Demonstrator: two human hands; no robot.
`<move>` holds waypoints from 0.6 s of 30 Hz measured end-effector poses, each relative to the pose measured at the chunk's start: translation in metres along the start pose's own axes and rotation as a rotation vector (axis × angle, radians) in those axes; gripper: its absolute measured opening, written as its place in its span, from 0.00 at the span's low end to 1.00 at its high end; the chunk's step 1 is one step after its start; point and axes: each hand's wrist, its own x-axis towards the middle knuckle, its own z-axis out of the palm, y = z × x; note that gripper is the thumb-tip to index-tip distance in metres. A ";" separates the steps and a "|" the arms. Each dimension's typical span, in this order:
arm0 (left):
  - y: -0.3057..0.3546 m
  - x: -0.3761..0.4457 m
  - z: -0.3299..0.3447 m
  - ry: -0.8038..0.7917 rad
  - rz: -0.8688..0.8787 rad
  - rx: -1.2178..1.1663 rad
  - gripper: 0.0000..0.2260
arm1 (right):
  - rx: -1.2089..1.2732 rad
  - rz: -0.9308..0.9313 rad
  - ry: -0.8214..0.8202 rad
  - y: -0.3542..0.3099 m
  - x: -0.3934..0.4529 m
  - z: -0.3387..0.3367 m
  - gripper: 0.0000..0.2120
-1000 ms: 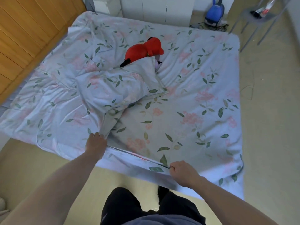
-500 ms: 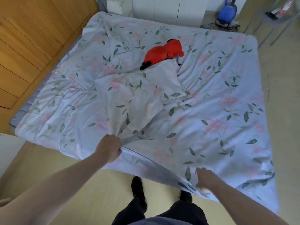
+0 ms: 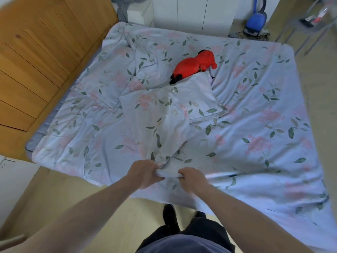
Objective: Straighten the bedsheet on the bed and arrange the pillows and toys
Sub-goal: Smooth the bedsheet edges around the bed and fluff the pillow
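While both hands work the near edge of the bed, going left to right: wooden headboard point(image 3: 36, 70) runs along the left side, with a strip of dark mattress edge point(image 3: 33, 141) showing beside it. Floral bedsheet point(image 3: 255, 125) covers the bed, wrinkled on the left half. Left hand point(image 3: 144, 173) is clenched on a bunched fold of the sheet at the near edge; right hand point(image 3: 194, 180) grips the same bunch just beside it, knuckles up. From that bunch a matching floral piece, probably a pillow point(image 3: 169, 105) or pillowcase, hard to tell, runs up the middle of the bed. Red plush toy point(image 3: 193, 67) lies at its far end, partly tucked under it. Blue vacuum point(image 3: 255, 22) sits on the floor past the far right corner.
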 end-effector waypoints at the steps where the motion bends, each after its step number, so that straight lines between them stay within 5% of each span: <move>1: -0.007 0.001 0.000 -0.050 0.031 0.073 0.13 | -0.003 -0.014 -0.023 0.003 -0.004 0.000 0.09; 5: -0.033 0.022 -0.002 -0.174 0.085 0.389 0.12 | 0.050 -0.015 -0.049 0.008 -0.027 0.001 0.11; 10: -0.051 0.049 -0.022 -0.054 -0.029 0.562 0.23 | 0.084 0.050 -0.060 0.017 -0.047 0.001 0.13; 18: -0.083 0.024 -0.009 0.144 -0.178 0.278 0.12 | 0.019 0.126 -0.105 0.027 -0.045 -0.003 0.13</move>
